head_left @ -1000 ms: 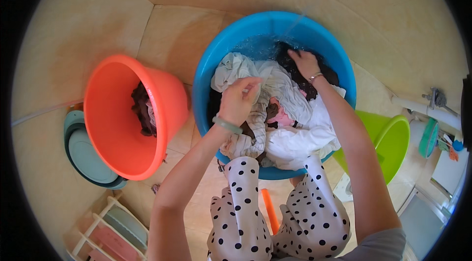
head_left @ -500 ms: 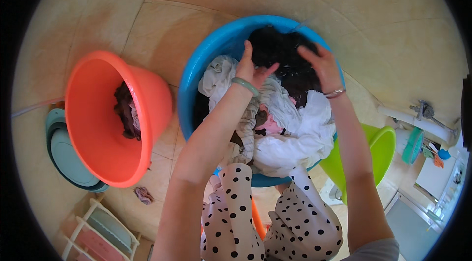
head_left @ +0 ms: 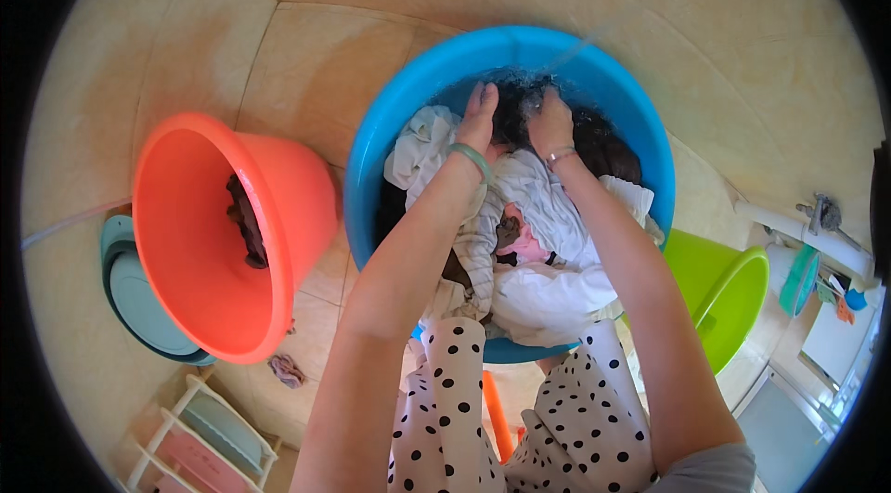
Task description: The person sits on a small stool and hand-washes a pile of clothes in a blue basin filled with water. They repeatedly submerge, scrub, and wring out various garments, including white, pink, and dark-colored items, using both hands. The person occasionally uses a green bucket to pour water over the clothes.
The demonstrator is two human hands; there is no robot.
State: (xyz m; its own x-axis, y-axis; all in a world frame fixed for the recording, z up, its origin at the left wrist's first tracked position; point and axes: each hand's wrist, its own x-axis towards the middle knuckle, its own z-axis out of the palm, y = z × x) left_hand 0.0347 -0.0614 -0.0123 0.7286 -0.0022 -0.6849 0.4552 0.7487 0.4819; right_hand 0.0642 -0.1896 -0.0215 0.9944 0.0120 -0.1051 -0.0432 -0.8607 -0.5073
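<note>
A round blue tub [head_left: 369,112] full of wet laundry and water stands in front of me. At its far side my left hand [head_left: 479,124] lies against a dark garment [head_left: 509,112], thumb stretched up and fingers partly hidden below. Close to its right, my right hand [head_left: 553,124] is closed on the same dark cloth, fingertips at the splashing water. A thin water stream [head_left: 574,53] falls into the tub there. Nearer to me are white garments [head_left: 548,296], a pale striped one [head_left: 475,247] and a pink piece [head_left: 530,247].
An orange bucket [head_left: 311,205] tilts on the left with dark cloth [head_left: 247,224] inside. Grey-green basins [head_left: 148,293] stand behind it. A small cloth [head_left: 286,369] lies on the tiles near a white rack [head_left: 209,428]. Right of the tub are a green bucket [head_left: 724,298] and a wall tap [head_left: 821,213].
My right hand has moved left and inward and closed on the dark garment, which has shifted down into the water. Splashing now shows at the stream. My left hand stays nearby.
</note>
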